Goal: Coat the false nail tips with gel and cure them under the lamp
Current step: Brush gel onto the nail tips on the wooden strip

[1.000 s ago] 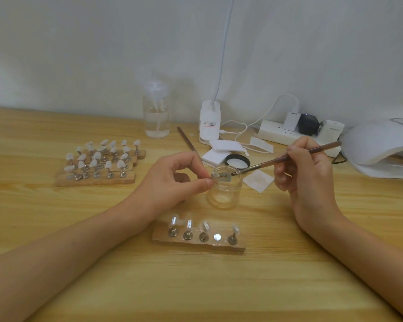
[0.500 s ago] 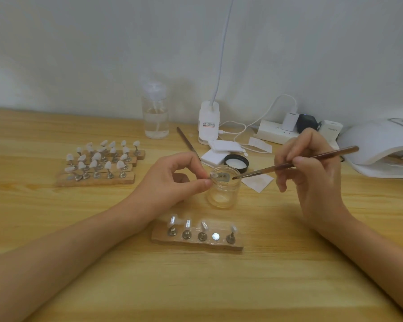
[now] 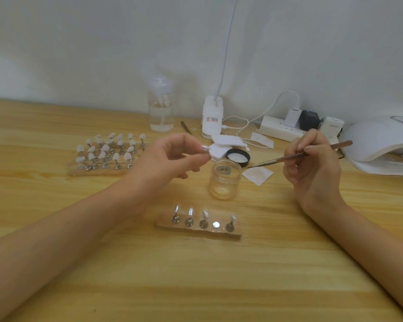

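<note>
A pale wooden desk [image 3: 196,287] carries a glass jar [image 3: 225,178] near a black lid [image 3: 238,156]; a wooden strip of nail stands [image 3: 198,228] lies nearer the person; a larger block of stands [image 3: 105,159] sits left; a white dome [image 3: 382,145], perhaps the curing lamp, right.

Left hand [image 3: 170,156] lifted the pinched nail tip [image 3: 205,148] up and left, now clear of the jar [image 3: 225,178]. Right hand [image 3: 312,168] pulled the brush [image 3: 298,155] back; bristles now right of the jar rim, not over the mouth.
</note>
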Available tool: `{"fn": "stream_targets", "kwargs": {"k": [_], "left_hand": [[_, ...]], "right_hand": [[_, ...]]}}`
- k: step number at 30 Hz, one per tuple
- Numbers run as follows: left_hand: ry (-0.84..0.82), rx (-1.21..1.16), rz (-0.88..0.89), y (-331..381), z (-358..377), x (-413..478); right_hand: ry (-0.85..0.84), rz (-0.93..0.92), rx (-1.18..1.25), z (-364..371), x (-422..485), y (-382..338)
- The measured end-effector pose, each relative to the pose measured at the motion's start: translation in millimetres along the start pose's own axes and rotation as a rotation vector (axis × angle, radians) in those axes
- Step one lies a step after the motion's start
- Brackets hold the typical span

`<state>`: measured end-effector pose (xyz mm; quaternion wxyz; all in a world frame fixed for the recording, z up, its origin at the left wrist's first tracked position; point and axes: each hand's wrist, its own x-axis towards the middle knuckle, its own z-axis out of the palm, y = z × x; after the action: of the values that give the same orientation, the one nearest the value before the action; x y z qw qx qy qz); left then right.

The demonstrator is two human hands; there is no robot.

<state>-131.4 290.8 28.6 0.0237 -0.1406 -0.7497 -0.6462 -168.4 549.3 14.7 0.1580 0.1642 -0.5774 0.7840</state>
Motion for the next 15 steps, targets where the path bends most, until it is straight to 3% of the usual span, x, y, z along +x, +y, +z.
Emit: {"fn": "stream_targets", "kwargs": {"k": [4, 7, 15], "left_hand": [[-0.129, 0.016, 0.09, 20, 5, -10], [-0.226, 0.251, 0.115, 25, 13, -22], [-0.187, 0.699, 0.261, -1, 18, -48]], "right_hand": [[-0.023, 0.029, -0.023, 1, 0, 2], [-0.028, 0.03, -0.03, 0, -1, 2], [-0.017, 0.043, -0.056, 2, -1, 3]]}}
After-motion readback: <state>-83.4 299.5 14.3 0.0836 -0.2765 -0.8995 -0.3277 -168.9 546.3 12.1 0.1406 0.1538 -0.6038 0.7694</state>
